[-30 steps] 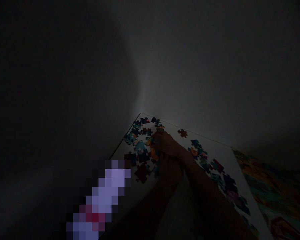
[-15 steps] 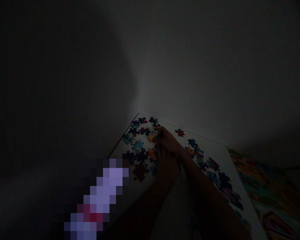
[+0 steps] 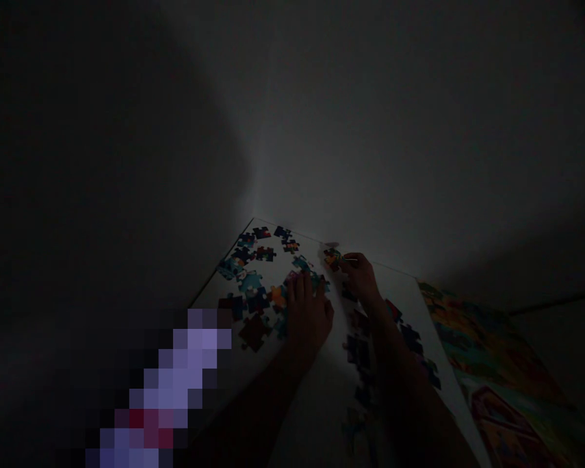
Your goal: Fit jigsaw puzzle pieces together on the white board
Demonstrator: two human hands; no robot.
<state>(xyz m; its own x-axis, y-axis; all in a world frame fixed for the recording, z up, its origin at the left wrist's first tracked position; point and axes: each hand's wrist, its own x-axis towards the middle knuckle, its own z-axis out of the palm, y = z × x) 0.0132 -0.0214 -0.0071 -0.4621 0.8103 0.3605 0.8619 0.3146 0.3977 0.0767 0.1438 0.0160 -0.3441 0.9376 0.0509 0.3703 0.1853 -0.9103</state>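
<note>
My right hand [image 3: 363,279] pinches a multicoloured jigsaw piece [image 3: 331,258] by its edge, raised a little above the white tabletop [image 3: 316,383] near its far side. My left hand [image 3: 309,312] lies flat, fingers spread, on several jigsaw pieces [image 3: 320,283] in the middle. Left of it are an orange piece [image 3: 277,296], a light blue piece [image 3: 250,283] and a large reddish-brown piece [image 3: 254,333]. Dark pieces [image 3: 357,350] lie between my forearms, and others [image 3: 410,339] show beyond my right forearm. Dim light blurs the printed details.
The white tabletop meets a pale wall [image 3: 351,162] at its far edge. A colourful picture sheet [image 3: 497,364] is at the right. At the lower left, a pixelated blur [image 3: 185,370] hides part of the scene.
My right hand has moved right, away from my left hand, and now shows a jigsaw piece in its fingers. My left hand has stretched its fingers flat over the pieces. The view has shifted slightly.
</note>
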